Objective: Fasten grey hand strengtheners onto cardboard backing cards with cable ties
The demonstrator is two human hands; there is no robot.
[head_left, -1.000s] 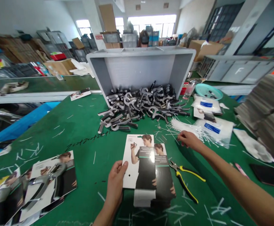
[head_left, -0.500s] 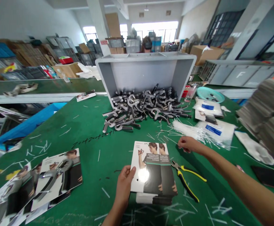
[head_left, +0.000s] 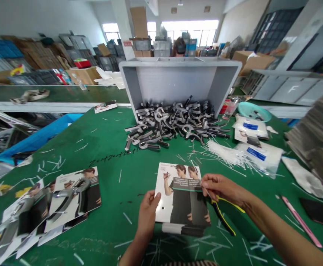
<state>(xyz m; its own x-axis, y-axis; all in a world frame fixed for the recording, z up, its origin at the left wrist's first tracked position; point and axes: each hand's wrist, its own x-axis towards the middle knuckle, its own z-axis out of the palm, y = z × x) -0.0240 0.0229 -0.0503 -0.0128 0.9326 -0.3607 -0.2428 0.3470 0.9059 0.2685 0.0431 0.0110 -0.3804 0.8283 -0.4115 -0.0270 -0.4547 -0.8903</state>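
Surface: our green bench (head_left: 106, 155), strewn with cable ties (head_left: 228, 155);
Room: cartons (head_left: 250, 59) and crates (head_left: 161, 46) stacked beyond a grey bin (head_left: 178, 79);
Left hand (head_left: 147, 216): half open, gripping printed cards (head_left: 179, 199);
Right hand (head_left: 222, 188): fingers pinched on their top edge;

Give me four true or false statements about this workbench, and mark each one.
The left hand holds a printed card. True.
The right hand grips the pliers. False: its fingers are at the card's edge, above the yellow-and-black pliers.
The hand grippers are shut in a closed box. False: they lie heaped on the green table, spilling from a tipped grey bin.
White cable ties lie right of that heap. True.
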